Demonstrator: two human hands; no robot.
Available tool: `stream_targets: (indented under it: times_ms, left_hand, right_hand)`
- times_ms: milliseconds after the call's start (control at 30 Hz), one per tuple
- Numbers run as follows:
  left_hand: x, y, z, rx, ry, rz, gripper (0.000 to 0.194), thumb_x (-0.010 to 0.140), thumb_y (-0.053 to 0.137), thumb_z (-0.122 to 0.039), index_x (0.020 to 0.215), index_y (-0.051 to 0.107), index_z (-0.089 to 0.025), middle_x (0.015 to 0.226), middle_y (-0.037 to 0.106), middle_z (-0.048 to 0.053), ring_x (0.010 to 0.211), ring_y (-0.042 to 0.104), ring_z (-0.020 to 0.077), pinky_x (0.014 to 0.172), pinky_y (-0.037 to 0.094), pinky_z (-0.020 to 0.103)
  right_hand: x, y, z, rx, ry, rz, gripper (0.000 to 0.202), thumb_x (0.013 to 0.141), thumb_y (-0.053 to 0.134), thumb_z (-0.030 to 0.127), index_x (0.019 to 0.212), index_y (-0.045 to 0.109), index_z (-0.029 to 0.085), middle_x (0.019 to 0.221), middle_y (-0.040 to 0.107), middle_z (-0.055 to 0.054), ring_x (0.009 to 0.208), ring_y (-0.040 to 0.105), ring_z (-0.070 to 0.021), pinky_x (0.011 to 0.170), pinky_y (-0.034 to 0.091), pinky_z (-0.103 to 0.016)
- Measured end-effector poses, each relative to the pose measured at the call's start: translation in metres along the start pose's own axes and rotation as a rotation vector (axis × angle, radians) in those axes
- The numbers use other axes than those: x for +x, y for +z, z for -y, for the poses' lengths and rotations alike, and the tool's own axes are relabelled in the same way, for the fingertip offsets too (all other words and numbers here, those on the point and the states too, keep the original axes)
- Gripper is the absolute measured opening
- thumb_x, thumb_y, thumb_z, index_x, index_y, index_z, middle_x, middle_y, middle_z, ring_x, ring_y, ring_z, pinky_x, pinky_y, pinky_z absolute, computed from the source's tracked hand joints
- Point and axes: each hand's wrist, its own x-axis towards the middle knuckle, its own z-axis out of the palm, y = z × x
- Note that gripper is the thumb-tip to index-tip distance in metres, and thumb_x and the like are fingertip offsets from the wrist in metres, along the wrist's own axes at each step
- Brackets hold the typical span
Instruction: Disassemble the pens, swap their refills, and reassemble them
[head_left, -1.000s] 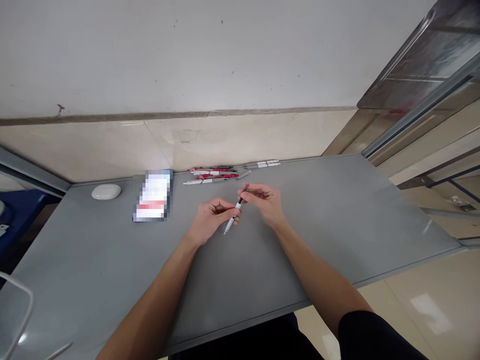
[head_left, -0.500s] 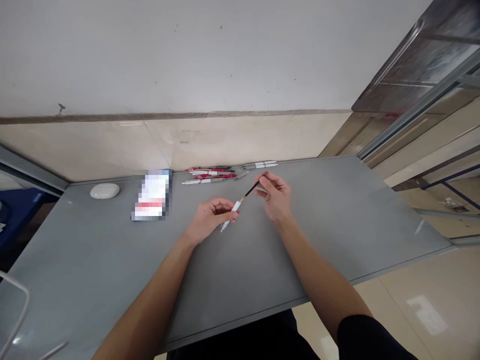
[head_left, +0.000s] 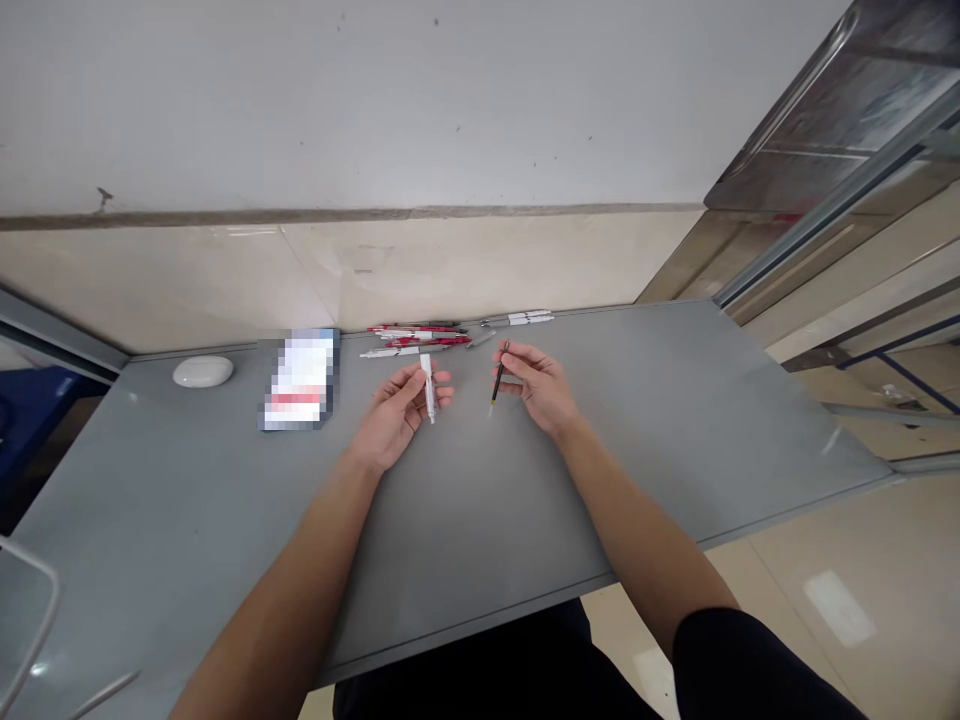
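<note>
Left hand [head_left: 397, 410]: pinches clear pen barrel [head_left: 428, 388], upright over grey table [head_left: 675, 430].
Right hand [head_left: 541, 385]: grips thin dark refill [head_left: 499, 378], tip down, at 3 o'clock of barrel, apart.
Pen pile [head_left: 420, 340]: 12 o'clock, near wall.
Risk: thin refill could slip from fingertips and roll into pile; loose small parts could drop from open barrel.

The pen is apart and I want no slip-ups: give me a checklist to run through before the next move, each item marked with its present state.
1. Left hand grips the white pen barrel: ok.
2. Right hand holds the dark refill: ok.
3. Barrel and refill fully apart, gap between them: ok.
4. Refill tip undamaged: cannot tell, too small.
5. Grey table bare between the hands: ok.
6. Pile of pens by the wall lies beyond both hands: ok.
</note>
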Motion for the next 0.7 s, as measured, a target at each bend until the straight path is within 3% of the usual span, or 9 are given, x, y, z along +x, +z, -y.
stream_targets:
  times_ms: [267, 700]
  left_hand:
    - [0.0007, 0.0003, -0.0006, -0.102, -0.054, -0.040, 0.019, 0.083, 0.067, -0.022, 0.102, 0.067, -0.016, 0.101, 0.071, 0.006, 0.083, 0.069, 0.0157, 0.081, 0.058, 0.032]
    - [0.0006, 0.0028, -0.0007, -0.144, -0.020, -0.016, 0.020, 0.081, 0.068, -0.015, 0.101, 0.068, -0.017, 0.096, 0.069, 0.003, 0.082, 0.068, 0.0154, 0.081, 0.058, 0.032]
  right_hand:
    - [-0.0038, 0.0028, -0.0004, -0.045, 0.027, 0.097, 0.028, 0.072, 0.074, 0.041, 0.096, 0.071, 0.027, 0.096, 0.070, 0.000, 0.081, 0.064, -0.0134, 0.077, 0.057, -0.035]
    - [-0.0039, 0.0030, -0.0017, -0.020, 0.029, 0.075, 0.026, 0.072, 0.075, 0.037, 0.095, 0.072, 0.026, 0.095, 0.069, -0.001, 0.082, 0.063, -0.0146, 0.076, 0.057, -0.034]
